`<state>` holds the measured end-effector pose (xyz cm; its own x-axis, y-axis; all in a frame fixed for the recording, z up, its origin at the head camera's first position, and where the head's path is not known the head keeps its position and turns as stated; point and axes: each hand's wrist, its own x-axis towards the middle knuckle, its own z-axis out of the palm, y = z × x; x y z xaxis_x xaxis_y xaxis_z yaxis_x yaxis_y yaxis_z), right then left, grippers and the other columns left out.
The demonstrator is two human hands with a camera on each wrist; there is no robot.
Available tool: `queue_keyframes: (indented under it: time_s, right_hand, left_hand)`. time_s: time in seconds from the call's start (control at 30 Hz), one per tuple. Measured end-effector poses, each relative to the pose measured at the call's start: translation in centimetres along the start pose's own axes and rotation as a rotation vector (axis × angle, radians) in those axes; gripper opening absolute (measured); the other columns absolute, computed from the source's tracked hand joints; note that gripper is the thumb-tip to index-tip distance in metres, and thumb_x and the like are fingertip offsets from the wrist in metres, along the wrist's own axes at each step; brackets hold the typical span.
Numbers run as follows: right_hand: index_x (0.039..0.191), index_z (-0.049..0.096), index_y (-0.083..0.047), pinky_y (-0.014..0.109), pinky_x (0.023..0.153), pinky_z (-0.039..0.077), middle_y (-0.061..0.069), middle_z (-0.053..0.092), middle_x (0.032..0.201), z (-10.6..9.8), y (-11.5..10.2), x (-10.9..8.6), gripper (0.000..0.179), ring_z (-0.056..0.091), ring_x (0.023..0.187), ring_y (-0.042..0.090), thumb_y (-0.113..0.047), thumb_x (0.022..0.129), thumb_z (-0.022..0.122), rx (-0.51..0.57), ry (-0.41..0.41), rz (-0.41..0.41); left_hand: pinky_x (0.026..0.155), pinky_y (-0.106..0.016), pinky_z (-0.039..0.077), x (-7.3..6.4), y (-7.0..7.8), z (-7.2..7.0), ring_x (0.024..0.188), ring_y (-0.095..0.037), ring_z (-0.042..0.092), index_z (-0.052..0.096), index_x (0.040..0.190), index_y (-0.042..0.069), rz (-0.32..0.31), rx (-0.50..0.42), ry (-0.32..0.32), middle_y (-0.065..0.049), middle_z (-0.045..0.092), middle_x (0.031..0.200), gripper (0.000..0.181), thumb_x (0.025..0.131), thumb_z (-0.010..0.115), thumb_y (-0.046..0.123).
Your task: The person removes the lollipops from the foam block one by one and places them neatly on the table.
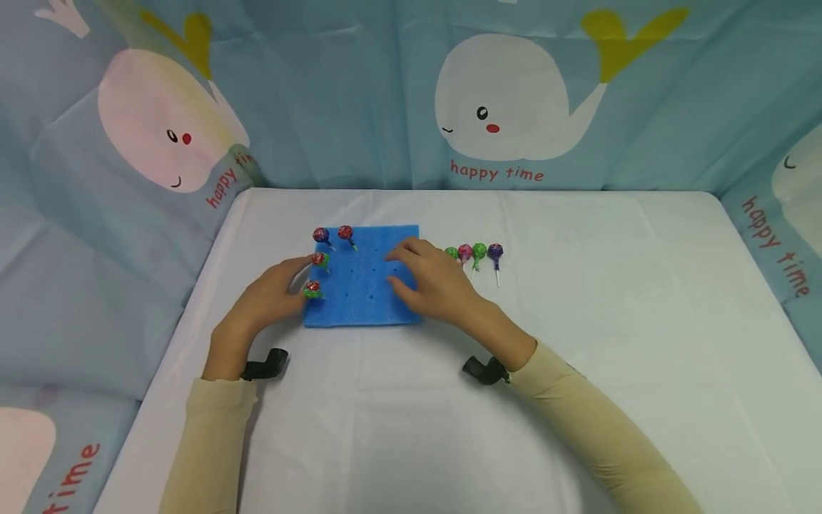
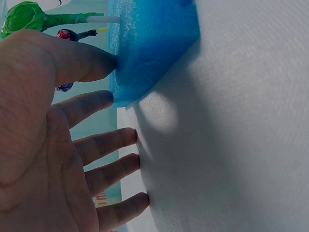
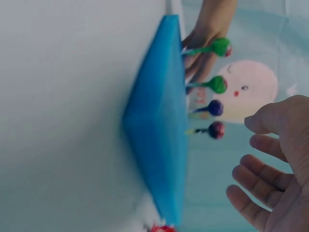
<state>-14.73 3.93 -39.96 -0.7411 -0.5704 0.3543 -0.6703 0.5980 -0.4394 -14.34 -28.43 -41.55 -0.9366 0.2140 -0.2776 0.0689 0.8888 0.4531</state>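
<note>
A blue foam board (image 1: pixel 359 314) with small holes lies on the table, and several lollipops stand in it. Two green-and-red ones, a lower lollipop (image 1: pixel 312 289) and an upper lollipop (image 1: pixel 320 260), line its left side. A purple lollipop (image 1: pixel 321 235) and a red lollipop (image 1: pixel 345 233) stand along the back. My left hand (image 1: pixel 271 294) rests at the board's left edge, thumb and forefinger touching the foam's side in the left wrist view. Over the board's right part hovers my right hand (image 1: pixel 437 280), fingers loosely bent and apart; the right wrist view shows nothing in its grasp.
Right of the board lie several more lollipops, among them a purple lollipop (image 1: pixel 495 251), a green lollipop (image 1: pixel 479 250) and a pink lollipop (image 1: pixel 465 251). A white cloth (image 1: pixel 610 300) covers the table. Blue whale-print curtains (image 1: pixel 359 107) hang behind and at the sides.
</note>
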Motion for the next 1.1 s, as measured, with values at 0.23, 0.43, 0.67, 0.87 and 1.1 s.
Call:
queue_keyframes:
  time_s: [0.23, 0.43, 0.67, 0.87, 1.1]
  right_hand:
    - [0.129, 0.073, -0.009, 0.036, 0.092, 0.063, 0.008, 0.070, 0.126, 1.2, -2.1, 1.2, 0.034, 0.070, 0.116, 0.022, -0.026, 0.099, 0.073, 0.046, -0.009, -0.034]
    - [0.131, 0.072, -0.011, 0.035, 0.101, 0.062, 0.006, 0.070, 0.131, 2.4, -3.3, 2.0, 0.034, 0.069, 0.122, 0.020, -0.023, 0.099, 0.075, 0.113, -0.048, -0.020]
    - [0.132, 0.072, -0.012, 0.032, 0.091, 0.064, 0.007, 0.070, 0.129, 3.8, -4.5, 3.0, 0.036, 0.071, 0.116, 0.020, -0.023, 0.099, 0.075, 0.156, -0.067, -0.053]
    - [0.134, 0.070, -0.014, 0.025, 0.081, 0.060, 0.005, 0.067, 0.130, 4.9, -5.1, 3.6, 0.036, 0.069, 0.105, 0.015, -0.024, 0.100, 0.074, 0.149, -0.060, -0.062]
    - [0.136, 0.068, -0.012, 0.024, 0.082, 0.060, 0.005, 0.065, 0.132, 6.1, -5.7, 4.1, 0.037, 0.068, 0.106, 0.014, -0.025, 0.101, 0.072, 0.122, -0.069, -0.076]
  left_hand:
    - [0.126, -0.072, 0.026, 0.1, 0.1, 0.2, 0.159, -0.049, 0.029, 0.035, 0.166, 0.012, 0.003, -0.001, 0.006, -0.024, 0.036, 0.170, 0.076, 0.094, 0.056, 0.015]
    - [0.126, -0.072, 0.027, 0.2, 0.0, 0.3, 0.159, -0.049, 0.030, 0.035, 0.166, 0.012, 0.006, 0.003, 0.013, -0.024, 0.037, 0.170, 0.075, 0.095, 0.057, 0.016]
    - [0.127, -0.071, 0.027, 0.0, -0.1, 0.1, 0.158, -0.049, 0.031, 0.035, 0.166, 0.011, 0.018, -0.014, 0.016, -0.024, 0.038, 0.169, 0.075, 0.094, 0.056, 0.014]
    - [0.127, -0.071, 0.027, -0.1, -0.3, -0.1, 0.158, -0.049, 0.031, 0.035, 0.165, 0.010, 0.028, -0.009, 0.027, -0.024, 0.038, 0.169, 0.074, 0.094, 0.056, 0.013]
    - [0.126, -0.072, 0.028, -0.2, 0.0, 0.0, 0.157, -0.049, 0.033, 0.037, 0.164, 0.009, 0.045, -0.013, 0.036, -0.026, 0.039, 0.168, 0.074, 0.093, 0.056, 0.011]
